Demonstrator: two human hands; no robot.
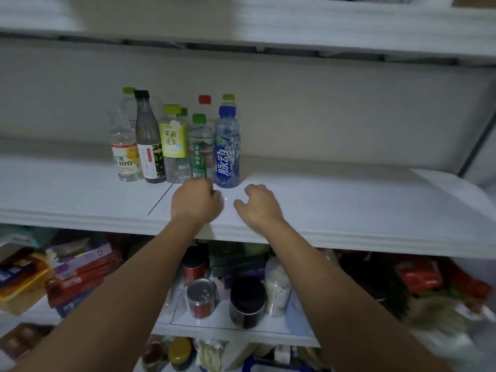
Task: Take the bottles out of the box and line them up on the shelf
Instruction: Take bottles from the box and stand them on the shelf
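Bottles (174, 146) are clustered upright on the shelf (349, 210) — placing seems done. Left hand (197, 202) is curled, right hand (257, 205) loosely bent, both empty; a straighter line is probably needed next.

Left hand (197, 204): fingers curled under, back facing up.
Right hand (259, 206): fingers loosely bent (thumb apart), empty.
Arms: both bare, stretched forward, side by side.
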